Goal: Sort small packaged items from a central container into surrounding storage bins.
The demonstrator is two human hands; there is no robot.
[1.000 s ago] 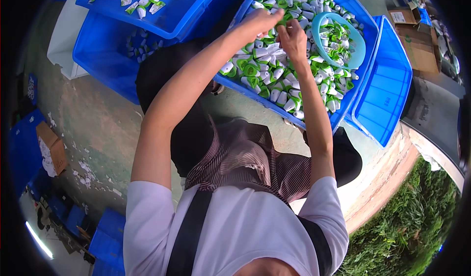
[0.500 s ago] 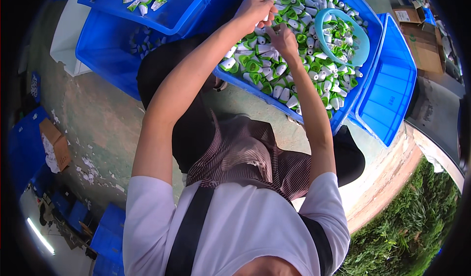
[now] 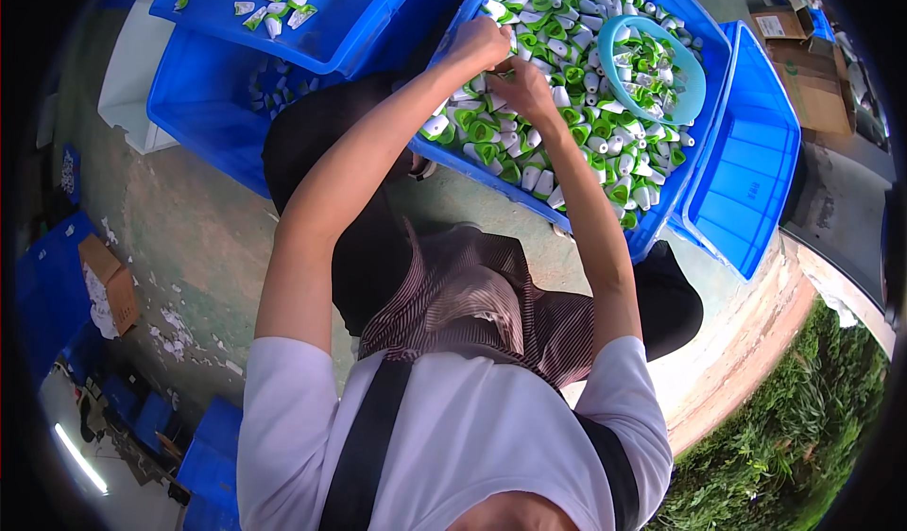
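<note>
Over the near left part of a big blue bin (image 3: 436, 154), my two hands meet, closed, with their fingertips almost touching. My left hand (image 3: 484, 45) is curled, its knuckles toward the far side. My right hand (image 3: 524, 87) reaches in from the right, thumb and fingers bent toward the left one. Whatever lies between the fingers is hidden by the hands. Below them the bin is heaped with small white-and-green plastic parts (image 3: 543, 179). A light-blue round basket (image 3: 697, 92) rests tilted on the heap to the right, with more green and clear-looking pieces inside.
To the left, a blue tray (image 3: 326, 44) bearing several loose parts sits over another blue bin (image 3: 203, 106). An empty-looking blue bin (image 3: 751, 167) leans beside the big bin's right side. Cardboard boxes (image 3: 808, 73) stand at the far right, and a white box (image 3: 132, 77) at far left.
Both hands have come slightly nearer and to the left, and the left hand has turned. The white piece seen in my left fingers before is now hidden.
</note>
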